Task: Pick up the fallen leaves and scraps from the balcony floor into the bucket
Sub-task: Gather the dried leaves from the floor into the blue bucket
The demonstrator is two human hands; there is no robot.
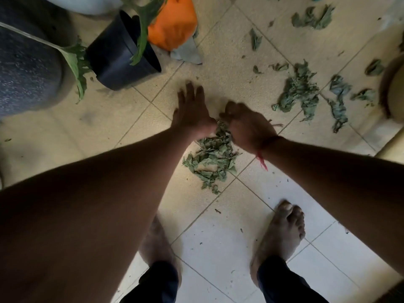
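Just below black pot (122, 57), left hand (192, 112) spread-fingered, right hand (244, 125) clutched leaves (209, 158); gathering step, lifting next.

Blurred: right hand (247, 125) over the leaf pile (211, 158), grip unclear. Cut by the right edge: tan container (393, 88).

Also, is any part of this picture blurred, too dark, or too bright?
Head view: the right hand is motion-blurred, more than the left hand; the forearms are dark and show little detail; the pale floor tiles near the bare feet are brightly lit; the small pile of dry green leaf scraps looks fairly sharp.
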